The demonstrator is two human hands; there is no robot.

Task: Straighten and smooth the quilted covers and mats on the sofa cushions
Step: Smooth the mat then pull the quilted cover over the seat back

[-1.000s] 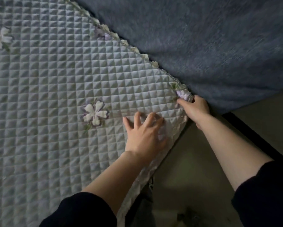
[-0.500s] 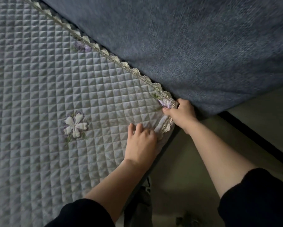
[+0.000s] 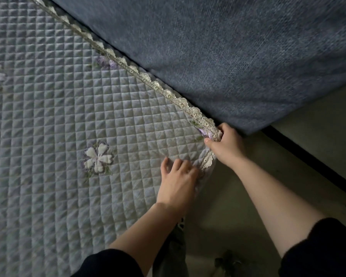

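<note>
A pale grey-blue quilted cover (image 3: 58, 126) with stitched white and purple flowers (image 3: 98, 157) fills the left of the head view. A cream lace trim (image 3: 148, 78) runs along its edge against the bare blue sofa cushion (image 3: 238, 56). My right hand (image 3: 226, 144) pinches the lace corner of the cover at the cushion's front end. My left hand (image 3: 178, 180) rests on the cover just inside that corner, fingers curled and bunching the fabric, which is creased there.
Beige floor (image 3: 318, 140) lies to the right, crossed by a dark strip (image 3: 308, 162) under the sofa. The cover's front edge hangs over the seat near my left forearm. A dark blurred thing (image 3: 226, 260) lies on the floor below.
The lace edge has come out from under the blue cushion and now lies straight along it. My left fingers have curled from spread flat. My right hand keeps its hold on the corner.
</note>
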